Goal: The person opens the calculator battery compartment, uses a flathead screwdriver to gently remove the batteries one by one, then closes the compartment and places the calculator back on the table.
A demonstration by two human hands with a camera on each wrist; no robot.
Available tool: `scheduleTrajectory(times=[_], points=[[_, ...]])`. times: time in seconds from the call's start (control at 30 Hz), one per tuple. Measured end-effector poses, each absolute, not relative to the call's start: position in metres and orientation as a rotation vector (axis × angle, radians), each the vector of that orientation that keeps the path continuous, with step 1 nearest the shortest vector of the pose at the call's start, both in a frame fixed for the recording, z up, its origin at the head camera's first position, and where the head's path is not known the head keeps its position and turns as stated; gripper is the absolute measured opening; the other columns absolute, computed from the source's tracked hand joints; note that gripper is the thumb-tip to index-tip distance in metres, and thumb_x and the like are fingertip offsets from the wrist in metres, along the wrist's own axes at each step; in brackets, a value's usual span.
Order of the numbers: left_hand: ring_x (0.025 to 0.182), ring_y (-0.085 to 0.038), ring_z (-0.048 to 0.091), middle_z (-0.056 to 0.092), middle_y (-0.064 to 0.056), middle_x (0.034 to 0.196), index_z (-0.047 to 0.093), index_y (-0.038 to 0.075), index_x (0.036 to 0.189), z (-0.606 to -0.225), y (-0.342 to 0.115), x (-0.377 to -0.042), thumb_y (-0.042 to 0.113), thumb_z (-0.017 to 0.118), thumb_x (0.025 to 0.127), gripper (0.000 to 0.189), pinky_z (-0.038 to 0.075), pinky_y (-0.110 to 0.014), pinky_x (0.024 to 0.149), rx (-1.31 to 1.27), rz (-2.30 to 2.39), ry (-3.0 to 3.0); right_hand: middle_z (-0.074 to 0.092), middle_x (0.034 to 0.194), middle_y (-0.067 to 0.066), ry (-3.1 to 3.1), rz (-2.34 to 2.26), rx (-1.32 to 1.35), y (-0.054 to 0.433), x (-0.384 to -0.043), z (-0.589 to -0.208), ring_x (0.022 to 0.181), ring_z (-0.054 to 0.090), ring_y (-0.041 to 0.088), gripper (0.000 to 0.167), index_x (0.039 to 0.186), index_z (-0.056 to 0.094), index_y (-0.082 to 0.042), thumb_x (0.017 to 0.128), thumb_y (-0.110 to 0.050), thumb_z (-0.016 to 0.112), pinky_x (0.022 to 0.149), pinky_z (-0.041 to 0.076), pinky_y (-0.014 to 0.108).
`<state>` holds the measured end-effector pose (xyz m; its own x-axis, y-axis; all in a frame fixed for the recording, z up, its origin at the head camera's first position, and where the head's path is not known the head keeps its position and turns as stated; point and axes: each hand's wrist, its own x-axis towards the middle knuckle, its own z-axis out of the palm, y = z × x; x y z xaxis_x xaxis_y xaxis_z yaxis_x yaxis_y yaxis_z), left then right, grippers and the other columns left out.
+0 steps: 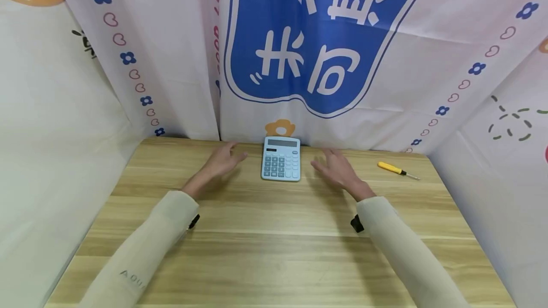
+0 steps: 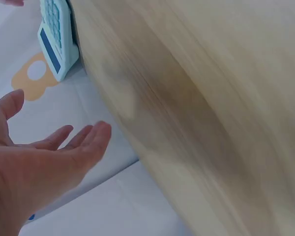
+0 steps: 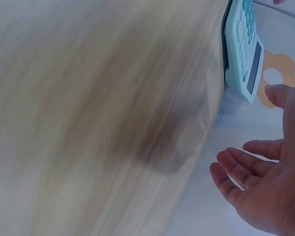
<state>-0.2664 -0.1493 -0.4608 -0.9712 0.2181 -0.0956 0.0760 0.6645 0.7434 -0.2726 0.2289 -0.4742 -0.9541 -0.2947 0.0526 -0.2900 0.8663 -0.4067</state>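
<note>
A light blue calculator (image 1: 281, 159) lies face up at the back middle of the wooden table, its display end toward the curtain. My left hand (image 1: 220, 161) hovers to its left, fingers relaxed and holding nothing. On the other side, my right hand (image 1: 338, 170) is likewise apart from it, thumb toward the calculator. In the left wrist view the calculator (image 2: 58, 37) shows at the top left, beyond the thumb of the left hand (image 2: 49, 157). The right wrist view has the calculator (image 3: 244, 49) above the loosely spread fingers of the right hand (image 3: 265, 172).
A yellow-handled screwdriver (image 1: 390, 168) lies at the right back of the table (image 1: 274, 251). A printed white and blue curtain (image 1: 299, 61) hangs along the table's back edge, and pale sheets (image 1: 55, 132) line the sides.
</note>
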Motion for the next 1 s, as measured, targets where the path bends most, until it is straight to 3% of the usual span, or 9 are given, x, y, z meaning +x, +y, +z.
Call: scheduleTrajectory(times=[0.3,0.53,0.77,1.0], points=[[0.151,-0.045,0.038,0.039,-0.027,0.164,0.036,-0.004,0.161,-0.462,-0.138,-0.275,0.038,0.053,0.111,0.067,0.034,-0.057,0.124,0.123,1.428,2.501,0.061,0.143,0.029,2.957,-0.851,-0.408,0.213,-0.279,-0.48,0.132,0.059,0.045,0.062,0.15,0.051,0.009,0.108,-0.035,0.061,0.112,0.047,0.059],[0.148,-0.042,0.044,0.043,-0.027,0.161,0.037,-0.005,0.16,-0.462,-0.126,-0.278,0.036,0.053,0.111,0.065,0.038,-0.053,0.122,0.072,1.512,2.397,0.064,0.138,0.03,2.901,-0.975,-0.394,0.199,-0.282,-0.486,0.129,0.061,0.045,0.056,0.146,0.055,0.01,0.107,-0.03,0.06,0.11,0.049,0.059],[0.137,-0.038,0.053,0.056,-0.023,0.147,0.047,-0.004,0.153,-0.467,-0.111,-0.283,0.032,0.057,0.111,0.057,0.044,-0.049,0.118,0.011,1.628,2.278,0.068,0.132,0.025,2.855,-1.081,-0.308,0.19,-0.285,-0.49,0.122,0.066,0.038,0.055,0.146,0.055,0.01,0.108,-0.029,0.06,0.106,0.054,0.052],[0.141,-0.036,0.05,0.049,-0.023,0.153,0.045,-0.005,0.155,-0.47,-0.1,-0.286,0.023,0.054,0.112,0.052,0.044,-0.046,0.119,-0.102,1.783,2.061,0.067,0.135,0.023,2.78,-1.172,-0.247,0.184,-0.29,-0.494,0.126,0.064,0.036,0.054,0.15,0.053,0.007,0.109,-0.028,0.06,0.108,0.054,0.049]])
